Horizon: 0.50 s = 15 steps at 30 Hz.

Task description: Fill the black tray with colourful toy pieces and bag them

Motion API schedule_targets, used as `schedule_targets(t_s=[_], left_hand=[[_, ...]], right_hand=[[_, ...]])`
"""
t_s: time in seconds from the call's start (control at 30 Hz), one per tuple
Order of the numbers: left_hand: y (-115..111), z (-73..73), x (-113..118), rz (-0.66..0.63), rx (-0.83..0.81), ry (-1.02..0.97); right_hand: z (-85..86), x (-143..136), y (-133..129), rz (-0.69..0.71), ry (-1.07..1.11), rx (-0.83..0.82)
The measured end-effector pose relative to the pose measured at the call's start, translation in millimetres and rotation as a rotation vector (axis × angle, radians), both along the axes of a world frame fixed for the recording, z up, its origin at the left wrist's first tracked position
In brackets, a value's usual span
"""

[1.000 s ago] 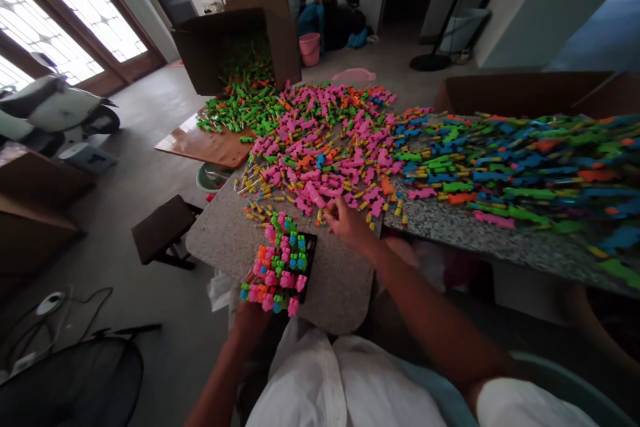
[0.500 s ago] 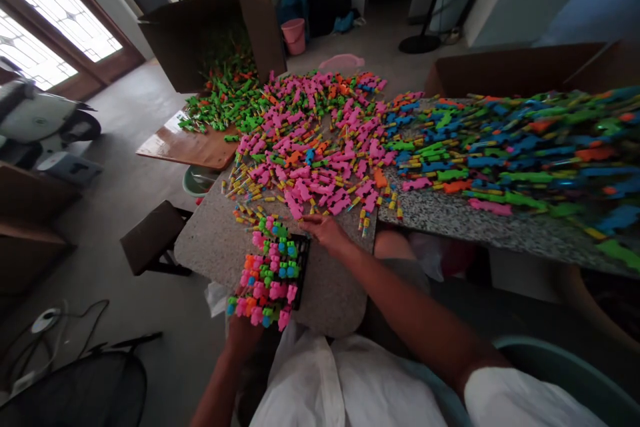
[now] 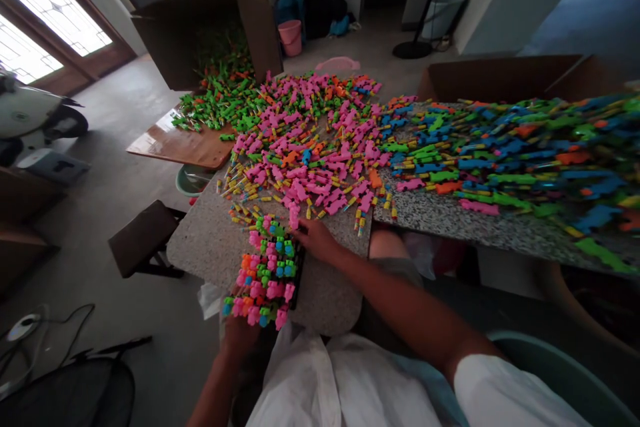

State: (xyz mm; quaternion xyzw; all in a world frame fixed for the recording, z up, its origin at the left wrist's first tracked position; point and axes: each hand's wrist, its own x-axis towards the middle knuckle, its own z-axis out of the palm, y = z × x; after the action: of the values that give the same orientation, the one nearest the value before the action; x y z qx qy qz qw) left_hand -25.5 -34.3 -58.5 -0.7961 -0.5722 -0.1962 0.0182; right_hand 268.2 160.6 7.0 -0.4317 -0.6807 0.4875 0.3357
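My right hand pinches a pink animal-shaped toy, held upright at the far right corner of a black rack. Rows of small pink, green, blue and orange animal-shaped toys cover most of the rack. At the rack's near left corner, my left hand grips it, its fingers mostly hidden behind the toys. Just beyond the rack spreads a loose heap of pink toys with yellow stick ends. A few yellow pieces lie close to the rack's far left corner.
The speckled stone table meets a second stone top bearing blue, green and orange toys. Green toys spill from a cardboard box onto a brown board. A stool stands left; a large tub sits at right.
My right hand has drawn back slightly from the heap's edge toward the rack, with a pink toy now upright in its fingers. My left hand stays at the rack. The view has shifted slightly.
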Motion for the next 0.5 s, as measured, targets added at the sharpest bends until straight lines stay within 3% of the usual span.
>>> schedule_targets(t_s=[0.13, 0.27, 0.4, 0.5], left_hand=[[-1.4, -5.6, -1.9, -0.010, -0.012, -0.024], [-1.8, -8.7, -1.1, 0.021, -0.027, -0.041], [1.7, 3.1, 5.0, -0.031, 0.087, 0.003], [5.1, 17.0, 10.9, -0.058, 0.073, -0.025]], right_hand=[[3.9, 1.0, -1.5, 0.064, -0.107, 0.174], [7.7, -0.9, -5.6, 0.099, -0.230, 0.243], [7.6, -4.9, -13.1, 0.072, -0.349, 0.240], [6.3, -9.2, -19.3, 0.042, -0.364, 0.241]])
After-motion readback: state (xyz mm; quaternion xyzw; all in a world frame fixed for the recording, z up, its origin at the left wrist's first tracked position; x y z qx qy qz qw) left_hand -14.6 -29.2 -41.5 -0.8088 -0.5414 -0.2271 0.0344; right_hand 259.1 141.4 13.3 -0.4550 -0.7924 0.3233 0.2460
